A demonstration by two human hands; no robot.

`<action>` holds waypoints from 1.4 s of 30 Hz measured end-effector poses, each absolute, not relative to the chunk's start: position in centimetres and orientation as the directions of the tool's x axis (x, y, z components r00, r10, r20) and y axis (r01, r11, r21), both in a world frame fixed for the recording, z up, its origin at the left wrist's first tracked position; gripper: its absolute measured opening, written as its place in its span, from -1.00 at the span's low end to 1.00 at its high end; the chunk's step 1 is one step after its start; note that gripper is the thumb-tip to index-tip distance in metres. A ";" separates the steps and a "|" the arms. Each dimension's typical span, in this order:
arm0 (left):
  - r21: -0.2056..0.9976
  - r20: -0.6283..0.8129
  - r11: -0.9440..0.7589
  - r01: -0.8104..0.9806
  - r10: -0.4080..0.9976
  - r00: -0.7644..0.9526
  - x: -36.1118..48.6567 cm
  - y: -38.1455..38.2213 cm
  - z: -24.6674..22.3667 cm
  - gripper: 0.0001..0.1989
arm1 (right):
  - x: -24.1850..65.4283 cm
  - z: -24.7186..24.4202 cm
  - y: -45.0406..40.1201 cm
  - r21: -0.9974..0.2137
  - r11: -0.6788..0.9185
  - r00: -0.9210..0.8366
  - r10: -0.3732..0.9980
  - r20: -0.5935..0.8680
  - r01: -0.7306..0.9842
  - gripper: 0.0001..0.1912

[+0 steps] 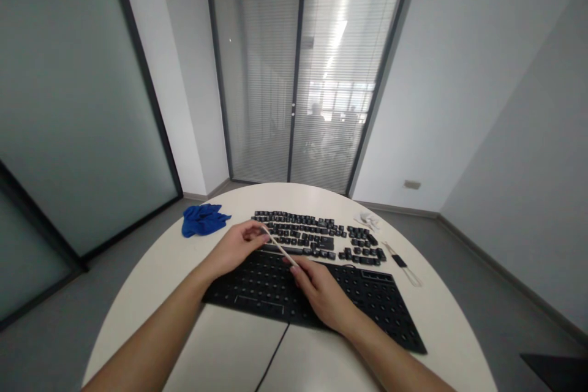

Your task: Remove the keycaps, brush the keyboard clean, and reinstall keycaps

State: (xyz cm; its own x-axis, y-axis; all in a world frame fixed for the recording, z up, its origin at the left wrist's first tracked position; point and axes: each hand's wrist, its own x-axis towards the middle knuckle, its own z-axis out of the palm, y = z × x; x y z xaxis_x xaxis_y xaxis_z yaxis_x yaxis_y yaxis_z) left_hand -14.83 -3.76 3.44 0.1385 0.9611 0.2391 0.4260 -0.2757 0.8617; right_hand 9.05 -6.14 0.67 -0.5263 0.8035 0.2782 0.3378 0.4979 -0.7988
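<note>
Forearms (154, 332) are extended, a white stick (278, 246) being pinched above the keyboard (261, 282) (for steadiness, probably) by left hand (236, 246) and right hand (324, 292).

Matt black plastic keyboard base (261, 285) on a smooth, off-white tabletop (229, 349). Beyond the base: small black plastic keycaps (327, 243); beyond its left end: crumpled matt blue cloth (202, 219); near its far right corner: black-gripped metal wire tool (399, 261).
</note>
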 end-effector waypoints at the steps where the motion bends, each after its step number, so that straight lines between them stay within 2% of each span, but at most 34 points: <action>1: 0.794 0.272 -0.269 0.546 0.959 0.077 -16.2 -3.4 3.3 -0.62 | 9.3 0.6 -5.9 -0.778 0.506 -0.511 0.811 0.283 0.372 -0.64; 3: 0.648 0.250 -0.190 0.738 0.968 0.029 -18.7 -2.7 2.9 -0.61 | 9.8 0.5 -5.4 -0.746 0.498 -0.489 0.831 0.264 0.442 -0.65; 6: 0.394 0.118 0.156 0.906 0.969 -0.218 -21.5 -2.1 1.9 -0.58 | 10.1 0.4 -4.9 -0.718 0.466 -0.481 0.852 0.207 0.516 -0.66; 8: 0.361 0.061 0.232 0.903 0.961 -0.271 -22.4 -2.0 1.2 -0.60 | 10.2 0.6 -4.9 -0.699 0.446 -0.485 0.860 0.161 0.558 -0.66; 11: 0.403 -0.030 0.188 0.896 0.981 -0.192 -22.8 -1.8 0.2 -0.66 | 10.5 1.1 -5.0 -0.658 0.413 -0.481 0.873 0.088 0.630 -0.66; 14: 0.498 -0.114 0.103 0.861 0.992 -0.053 -22.5 -1.8 -0.3 -0.65 | 11.0 1.6 -5.1 -0.609 0.400 -0.466 0.883 0.057 0.685 -0.66; 18: 0.627 -0.188 0.026 0.778 0.975 0.119 -21.7 -2.0 -0.2 -0.60 | 11.7 2.1 -5.1 -0.556 0.424 -0.454 0.886 0.094 0.715 -0.63; 23: 0.719 -0.177 -0.075 0.691 0.942 0.286 -20.9 -2.1 -0.2 -0.57 | 11.2 2.1 -5.5 -0.509 0.542 -0.520 0.830 0.202 0.668 -0.61; 27: 0.729 -0.138 -0.121 0.673 0.938 0.318 -21.0 -1.8 -0.9 -0.58 | 10.2 1.1 -6.1 -0.423 0.620 -0.584 0.779 0.230 0.661 -0.58; 32: 0.726 -0.109 -0.150 0.671 0.939 0.327 -21.2 -1.6 -1.2 -0.59 | 9.2 0.4 -6.4 -0.307 0.645 -0.612 0.763 0.210 0.699 -0.54; 37: 0.713 -0.072 -0.173 0.679 0.946 0.317 -21.2 -1.7 -1.0 -0.61 | 9.1 0.5 -6.4 -0.288 0.699 -0.670 0.712 0.208 0.654 -0.55; 42: 0.681 -0.024 -0.191 0.707 0.959 0.281 -21.3 -1.5 -1.4 -0.62 | 9.5 0.2 -6.1 -0.264 0.653 -0.618 0.757 0.213 0.710 -0.55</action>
